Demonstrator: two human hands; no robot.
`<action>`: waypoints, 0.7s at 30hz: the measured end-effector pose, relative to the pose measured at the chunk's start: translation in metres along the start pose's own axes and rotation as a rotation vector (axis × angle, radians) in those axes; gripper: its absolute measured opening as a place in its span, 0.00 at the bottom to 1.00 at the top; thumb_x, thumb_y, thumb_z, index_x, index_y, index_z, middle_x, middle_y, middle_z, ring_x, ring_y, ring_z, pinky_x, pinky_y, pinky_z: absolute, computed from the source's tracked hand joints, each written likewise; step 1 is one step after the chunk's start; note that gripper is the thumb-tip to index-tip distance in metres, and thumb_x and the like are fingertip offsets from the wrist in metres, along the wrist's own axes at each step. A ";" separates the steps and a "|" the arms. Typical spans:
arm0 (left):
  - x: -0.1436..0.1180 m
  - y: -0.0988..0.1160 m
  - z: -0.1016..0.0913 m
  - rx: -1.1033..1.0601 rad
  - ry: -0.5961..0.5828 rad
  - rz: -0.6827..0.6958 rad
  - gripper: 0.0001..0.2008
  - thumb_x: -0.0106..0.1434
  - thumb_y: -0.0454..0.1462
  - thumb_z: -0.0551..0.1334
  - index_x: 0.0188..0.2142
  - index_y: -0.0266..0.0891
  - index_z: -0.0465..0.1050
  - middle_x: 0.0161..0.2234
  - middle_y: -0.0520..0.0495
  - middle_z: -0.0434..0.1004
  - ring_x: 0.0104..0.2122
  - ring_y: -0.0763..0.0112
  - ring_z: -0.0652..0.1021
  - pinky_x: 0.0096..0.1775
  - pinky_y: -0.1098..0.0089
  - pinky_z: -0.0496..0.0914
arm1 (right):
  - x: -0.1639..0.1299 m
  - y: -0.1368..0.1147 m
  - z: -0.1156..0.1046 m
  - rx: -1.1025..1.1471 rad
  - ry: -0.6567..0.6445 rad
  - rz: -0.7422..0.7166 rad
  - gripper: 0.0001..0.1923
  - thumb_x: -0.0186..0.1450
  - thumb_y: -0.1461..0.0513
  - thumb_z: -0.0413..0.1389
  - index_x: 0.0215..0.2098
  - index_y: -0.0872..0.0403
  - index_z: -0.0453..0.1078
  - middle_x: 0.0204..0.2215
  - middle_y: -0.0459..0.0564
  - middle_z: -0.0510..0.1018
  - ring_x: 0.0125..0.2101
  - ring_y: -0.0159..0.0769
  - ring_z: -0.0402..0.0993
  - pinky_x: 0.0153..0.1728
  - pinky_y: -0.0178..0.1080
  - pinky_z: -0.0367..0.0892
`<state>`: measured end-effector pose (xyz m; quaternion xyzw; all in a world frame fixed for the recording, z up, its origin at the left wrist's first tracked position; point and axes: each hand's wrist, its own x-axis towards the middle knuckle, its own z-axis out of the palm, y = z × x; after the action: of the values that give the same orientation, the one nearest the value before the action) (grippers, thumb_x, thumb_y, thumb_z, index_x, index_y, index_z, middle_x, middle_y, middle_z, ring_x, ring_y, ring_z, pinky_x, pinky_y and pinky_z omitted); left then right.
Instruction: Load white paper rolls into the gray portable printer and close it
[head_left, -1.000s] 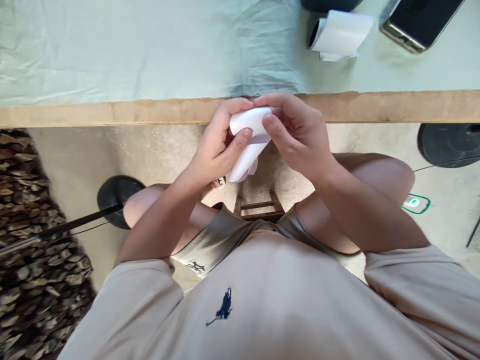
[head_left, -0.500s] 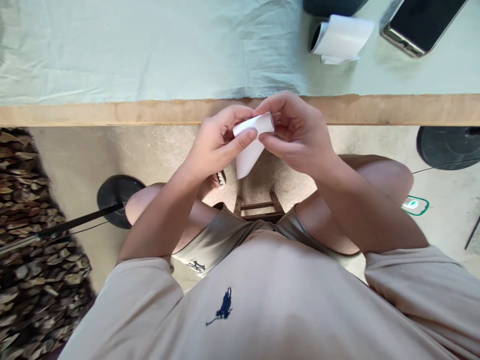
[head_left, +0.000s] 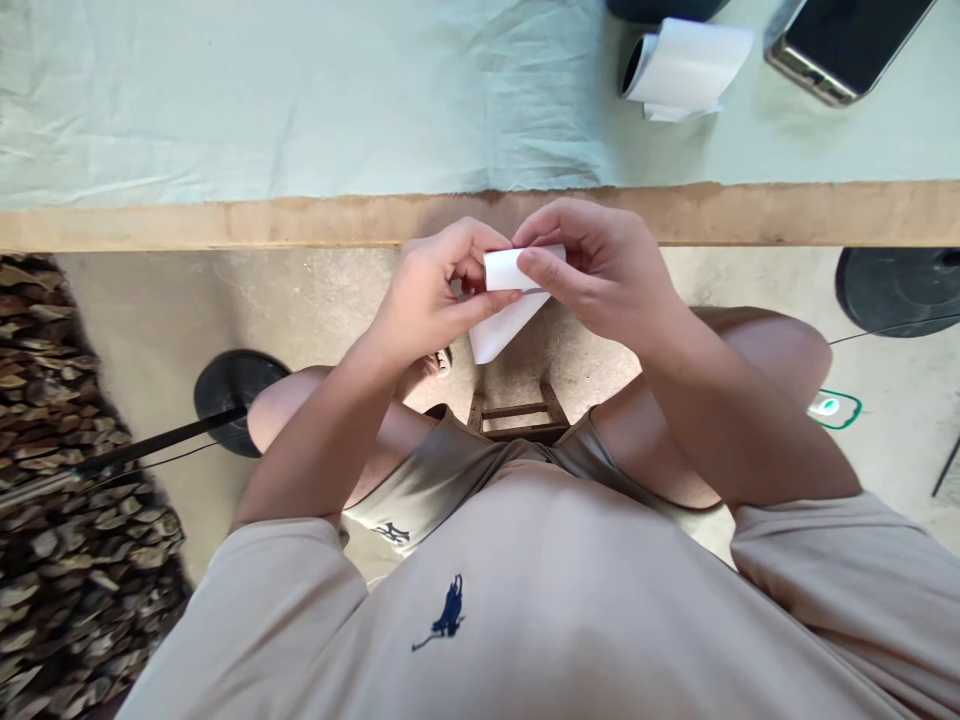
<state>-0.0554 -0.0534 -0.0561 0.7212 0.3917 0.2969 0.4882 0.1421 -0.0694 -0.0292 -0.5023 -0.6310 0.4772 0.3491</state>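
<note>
A white sheet of paper [head_left: 501, 333], partly rolled into a tube at its top, is held between my two hands just in front of the table edge. At the tube's left end, my left hand [head_left: 442, 285] pinches the paper, its thumb along the lower side. My right hand [head_left: 592, 260] grips the right end, thumb pressed on the front of the roll and fingers behind it. The loose part of the sheet hangs below in a pointed flap. Some of my fingertips are hidden behind the roll.
On the table's pale green cloth [head_left: 300, 100] lie another rolled white paper [head_left: 694, 65], a phone [head_left: 851, 45] and a dark object [head_left: 667, 8] cut off at the top. A wooden table edge [head_left: 300, 222] runs across. Black round bases [head_left: 240, 395] stand on the floor; stacked wood pieces [head_left: 67, 480] are left.
The rolled part has turned from slanting to nearly level and shifted slightly right. My right thumb has moved from the tube's end onto its front.
</note>
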 end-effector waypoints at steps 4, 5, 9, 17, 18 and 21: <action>0.002 0.002 0.000 -0.100 0.053 0.034 0.18 0.57 0.47 0.67 0.42 0.41 0.68 0.28 0.53 0.70 0.24 0.79 0.70 0.24 0.75 0.63 | -0.001 0.000 -0.001 0.000 -0.012 -0.017 0.14 0.58 0.54 0.59 0.38 0.54 0.71 0.28 0.44 0.71 0.25 0.20 0.60 0.25 0.28 0.56; 0.003 0.004 -0.002 -0.110 0.038 0.037 0.19 0.57 0.47 0.67 0.43 0.41 0.68 0.27 0.53 0.71 0.24 0.79 0.70 0.23 0.75 0.62 | -0.001 0.001 -0.002 0.014 0.014 -0.020 0.14 0.58 0.54 0.60 0.38 0.54 0.70 0.30 0.44 0.72 0.26 0.21 0.61 0.26 0.28 0.57; 0.003 0.014 -0.013 0.004 -0.111 0.059 0.11 0.57 0.42 0.66 0.37 0.41 0.71 0.22 0.54 0.68 0.23 0.78 0.69 0.23 0.74 0.62 | 0.001 0.001 -0.006 0.019 0.193 -0.074 0.10 0.57 0.60 0.60 0.36 0.53 0.67 0.33 0.45 0.71 0.29 0.22 0.63 0.27 0.30 0.58; -0.001 0.014 -0.002 -0.088 -0.130 0.111 0.22 0.55 0.51 0.66 0.40 0.40 0.64 0.44 0.45 0.72 0.41 0.67 0.75 0.43 0.65 0.72 | 0.002 0.001 -0.010 0.145 0.131 -0.119 0.12 0.56 0.61 0.61 0.36 0.54 0.64 0.30 0.44 0.68 0.27 0.20 0.61 0.26 0.29 0.56; -0.001 0.012 -0.001 -0.152 -0.181 0.097 0.25 0.55 0.51 0.66 0.44 0.40 0.63 0.42 0.46 0.73 0.38 0.69 0.76 0.39 0.67 0.73 | 0.001 -0.001 -0.010 0.165 0.113 -0.120 0.12 0.57 0.61 0.61 0.36 0.55 0.64 0.30 0.43 0.68 0.27 0.19 0.61 0.26 0.28 0.57; -0.001 0.009 -0.005 -0.259 -0.282 0.107 0.28 0.54 0.53 0.67 0.48 0.42 0.65 0.33 0.51 0.73 0.29 0.73 0.75 0.28 0.74 0.70 | -0.001 -0.005 -0.012 0.200 0.113 -0.094 0.13 0.58 0.60 0.60 0.38 0.56 0.64 0.30 0.41 0.68 0.27 0.18 0.60 0.26 0.26 0.56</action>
<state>-0.0574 -0.0542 -0.0459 0.7067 0.2388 0.2664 0.6104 0.1515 -0.0673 -0.0205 -0.4610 -0.5822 0.4918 0.4546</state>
